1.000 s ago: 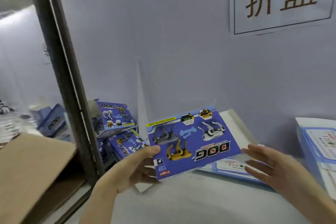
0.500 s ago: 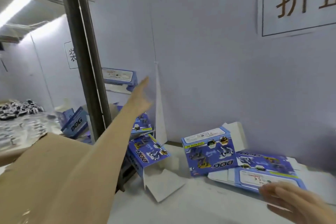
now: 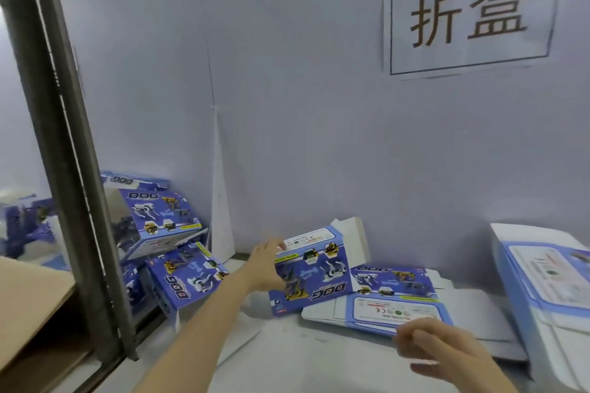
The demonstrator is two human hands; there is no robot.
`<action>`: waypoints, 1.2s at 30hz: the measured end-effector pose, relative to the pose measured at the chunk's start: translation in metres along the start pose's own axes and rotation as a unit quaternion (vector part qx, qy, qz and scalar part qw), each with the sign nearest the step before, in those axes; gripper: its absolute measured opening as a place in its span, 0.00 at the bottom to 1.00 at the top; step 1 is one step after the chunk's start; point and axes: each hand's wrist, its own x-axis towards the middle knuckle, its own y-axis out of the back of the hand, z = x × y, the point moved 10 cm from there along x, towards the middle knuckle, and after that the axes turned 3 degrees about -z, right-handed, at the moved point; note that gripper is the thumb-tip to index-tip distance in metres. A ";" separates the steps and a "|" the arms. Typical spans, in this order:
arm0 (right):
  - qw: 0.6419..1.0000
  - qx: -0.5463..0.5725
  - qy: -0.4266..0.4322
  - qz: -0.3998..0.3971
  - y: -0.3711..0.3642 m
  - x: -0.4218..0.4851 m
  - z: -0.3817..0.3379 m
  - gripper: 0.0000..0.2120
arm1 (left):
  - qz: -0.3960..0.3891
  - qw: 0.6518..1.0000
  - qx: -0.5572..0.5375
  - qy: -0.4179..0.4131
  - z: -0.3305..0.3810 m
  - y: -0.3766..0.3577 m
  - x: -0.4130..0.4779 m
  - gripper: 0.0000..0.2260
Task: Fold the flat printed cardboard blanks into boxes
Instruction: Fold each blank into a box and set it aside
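A folded blue "DOG" box (image 3: 314, 274) stands tilted on the white table, its white flap up at the back. My left hand (image 3: 263, 265) reaches to the box's left edge with fingers spread over its upper left corner; the hand is blurred and no firm grip shows. To the right of the box lies a flat printed blank (image 3: 396, 303) on top of other blanks. My right hand (image 3: 437, 348) hovers at the near edge of that blank with loosely curled fingers, holding nothing that I can see.
A dark metal post (image 3: 64, 169) rises at the left. Behind it are piled folded boxes (image 3: 159, 220), with a brown carton (image 3: 25, 297) at the lower left. A tall stack of blanks (image 3: 549, 281) stands at the right. A paper sign (image 3: 469, 16) hangs on the wall.
My left hand held a folded box, stretched out toward the left pile without it, and has now swung back to the standing box. My right hand stayed low by the flat blanks.
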 end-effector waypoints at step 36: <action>0.794 -0.596 0.120 -0.007 -0.029 0.097 0.050 0.23 | -0.056 0.899 0.333 0.277 -0.088 0.050 -0.098 0.29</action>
